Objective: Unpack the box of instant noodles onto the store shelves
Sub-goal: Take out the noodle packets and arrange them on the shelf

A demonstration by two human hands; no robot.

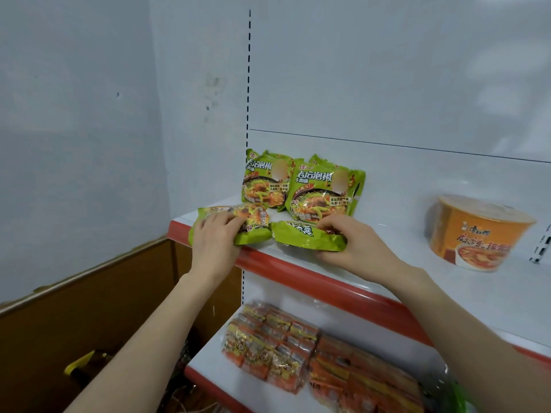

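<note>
Two green instant noodle packets (pixel 264 181) (pixel 323 192) stand upright, leaning against the back panel of the upper white shelf (pixel 387 234). In front of them two more green packets lie at the shelf's red front edge. My left hand (pixel 216 238) grips the left lying packet (pixel 253 223) from above, fingers curled over it. My right hand (pixel 348 241) holds the right lying packet (pixel 301 238), thumb under its front edge and fingers on top. The box itself is out of sight.
An orange noodle bowl (pixel 477 231) stands on the same shelf to the right. The lower shelf (pixel 205 362) carries orange multipacks (pixel 268 344). A brown wooden counter (pixel 89 299) and white wall lie left; a yellow object (pixel 79 363) sits below.
</note>
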